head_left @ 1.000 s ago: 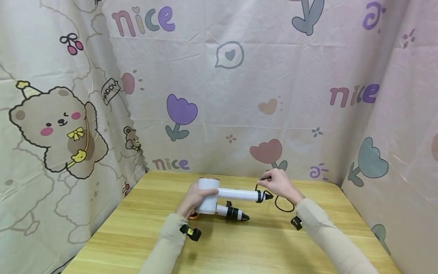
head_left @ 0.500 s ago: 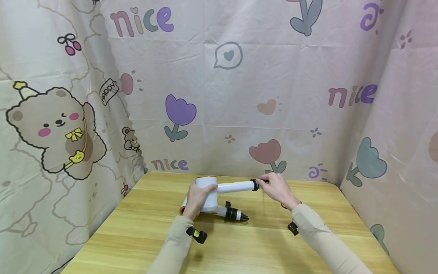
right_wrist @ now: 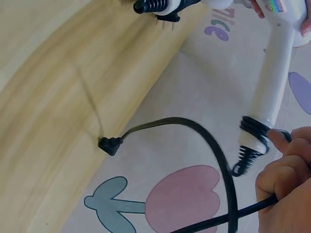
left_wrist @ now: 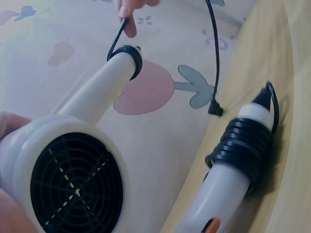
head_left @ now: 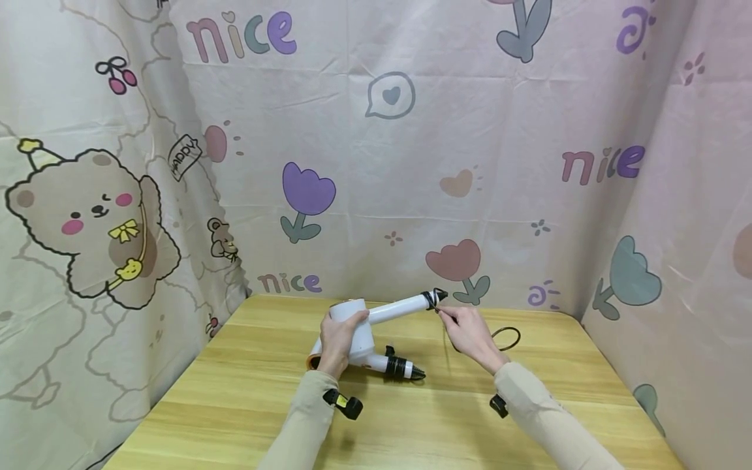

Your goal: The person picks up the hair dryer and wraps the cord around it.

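My left hand (head_left: 337, 344) grips a white hair dryer (head_left: 399, 309) round its barrel, above the table, its handle slanting up to the right. The black grille (left_wrist: 77, 182) shows in the left wrist view. Black cord (right_wrist: 253, 127) is wound round the handle's end near the ribbed strain relief. With thumb and fingers my right hand (head_left: 470, 336) pinches the cord just beside that end. The loose length (right_wrist: 214, 145) loops down to a black plug (right_wrist: 111, 145). Below lies a second white hair dryer (head_left: 376, 362), its cord coiled round the handle (left_wrist: 240, 148).
The wooden table (head_left: 411, 424) spreads under both hands. A patterned curtain (head_left: 376, 176) hangs behind it and along both sides. The second dryer's plug (head_left: 390, 350) sticks up from its coil, close under the held dryer.
The held dryer's handle has tilted upward at its right end. My right hand has carried the cord around the handle's end and now sits at its lower right.
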Available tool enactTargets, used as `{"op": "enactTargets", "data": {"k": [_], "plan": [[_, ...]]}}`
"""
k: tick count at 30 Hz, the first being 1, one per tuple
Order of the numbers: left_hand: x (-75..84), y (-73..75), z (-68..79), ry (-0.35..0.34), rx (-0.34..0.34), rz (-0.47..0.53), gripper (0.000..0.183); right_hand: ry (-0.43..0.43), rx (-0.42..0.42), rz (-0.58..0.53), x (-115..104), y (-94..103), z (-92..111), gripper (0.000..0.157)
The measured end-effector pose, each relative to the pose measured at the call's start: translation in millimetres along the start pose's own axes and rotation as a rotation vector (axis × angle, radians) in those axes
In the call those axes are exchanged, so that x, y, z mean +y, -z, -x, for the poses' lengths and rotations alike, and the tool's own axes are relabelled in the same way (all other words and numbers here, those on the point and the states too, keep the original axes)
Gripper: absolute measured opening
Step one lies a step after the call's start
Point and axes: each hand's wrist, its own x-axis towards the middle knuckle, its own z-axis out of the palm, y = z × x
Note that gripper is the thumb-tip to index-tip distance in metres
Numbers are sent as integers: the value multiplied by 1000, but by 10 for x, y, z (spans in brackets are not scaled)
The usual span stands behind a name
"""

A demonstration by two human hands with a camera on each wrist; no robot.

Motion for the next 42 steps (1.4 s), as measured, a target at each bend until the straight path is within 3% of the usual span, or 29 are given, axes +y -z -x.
{"op": "enactTargets", "data": {"k": [4,9,13,24,30,34,38,42], "plan": [[-18,23,-11,53,-16,79,68,-31,-47,-75,53,-6,13,27],[-31,46,-23,104,-47,147,67,-128,-126,-230,131,29,-16,27],[-45,62,-32,152,-49,198,67,-142,-191,-341,193,56,-32,28],[-39,85,-54,228,-76,333,60,-162,-292,-427,354,113,60,32],[-27,94,-68,265,-175,415,50,-234,-489,-597,524,202,2,42],[-42,98,-58,291,-252,418,49,-267,-562,-602,661,252,-48,40],[-65,85,-23,358,-383,446,52,-274,-603,-597,732,236,-85,40],[-85,80,4,430,-498,434,59,-289,-538,-544,749,231,-111,39]]}}
